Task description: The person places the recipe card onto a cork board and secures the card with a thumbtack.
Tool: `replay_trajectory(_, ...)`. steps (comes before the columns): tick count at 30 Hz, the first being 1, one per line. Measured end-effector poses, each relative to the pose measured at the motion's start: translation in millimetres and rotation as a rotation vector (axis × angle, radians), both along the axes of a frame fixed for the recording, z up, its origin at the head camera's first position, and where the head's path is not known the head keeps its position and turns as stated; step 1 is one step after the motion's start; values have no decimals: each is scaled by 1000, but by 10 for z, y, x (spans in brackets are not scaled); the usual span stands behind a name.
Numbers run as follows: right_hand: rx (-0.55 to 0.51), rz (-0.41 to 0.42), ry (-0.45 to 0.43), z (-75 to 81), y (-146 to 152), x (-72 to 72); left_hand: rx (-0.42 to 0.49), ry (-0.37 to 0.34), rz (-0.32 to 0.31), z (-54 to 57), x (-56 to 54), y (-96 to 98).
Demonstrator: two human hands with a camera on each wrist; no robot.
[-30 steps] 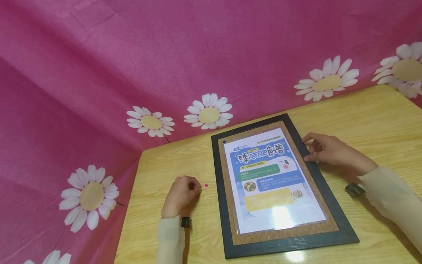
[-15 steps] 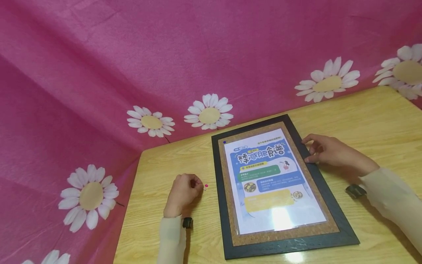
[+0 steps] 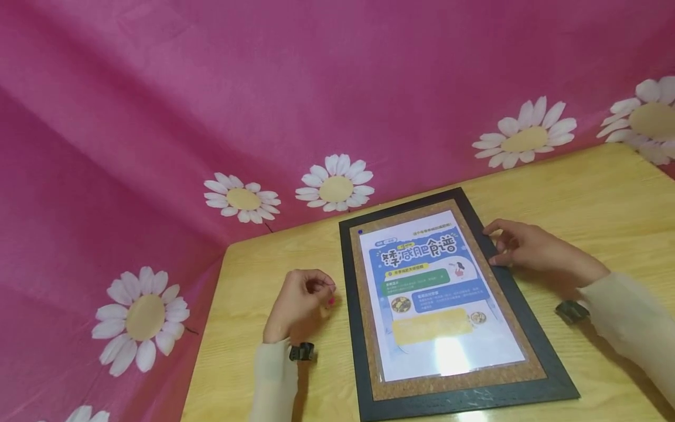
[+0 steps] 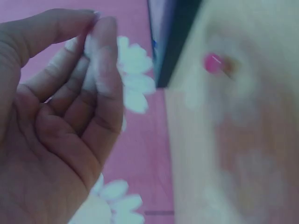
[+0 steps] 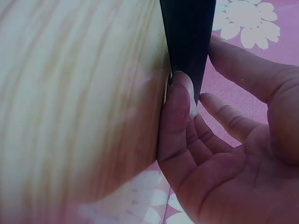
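A black-framed cork board lies on the table with a printed poster on it. A blue pushpin sits at the poster's upper left corner. Left of the board, my left hand holds thumb and index fingertips together, with a tiny pale pin-like bit between them, mostly hidden. A pink pushpin lies on the table close under those fingertips. My right hand grips the board's right edge; in the right wrist view, thumb and finger stand on either side of the black frame.
The wooden table reaches back to a pink cloth printed with white daisies. A dark strap or device is on each wrist. Glare shows on the lower part of the poster.
My left hand has shifted right and slightly up, its fingertips now beside and above the pink pushpin. A pale speck beside that pin no longer shows on the table. My right hand keeps its hold.
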State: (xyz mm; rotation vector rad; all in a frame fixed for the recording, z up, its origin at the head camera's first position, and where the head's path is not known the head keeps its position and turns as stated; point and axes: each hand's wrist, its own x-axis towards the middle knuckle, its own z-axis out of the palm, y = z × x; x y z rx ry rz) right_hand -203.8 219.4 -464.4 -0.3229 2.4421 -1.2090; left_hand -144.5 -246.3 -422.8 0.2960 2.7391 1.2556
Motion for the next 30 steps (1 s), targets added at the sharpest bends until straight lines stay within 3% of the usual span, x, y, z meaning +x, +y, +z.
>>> replay_trajectory(5,14,0,11,-32,12,27,7,-17,-71,119,-169,286)
replay_trajectory(12,-41,-41,-61,-41,34,82,22,174,-124,266,-574,867)
replay_trajectory(15,-54,-48,-66,-45,30,102,42,187,-148,286,-759,1082)
replay_trajectory(23,-46,-48,-48,-31,27,108,199,0,-145,206,-1224,1548)
replay_trajectory(30,31,-12,40,19,-18,37,304,-210,-70,162,-1467,1836)
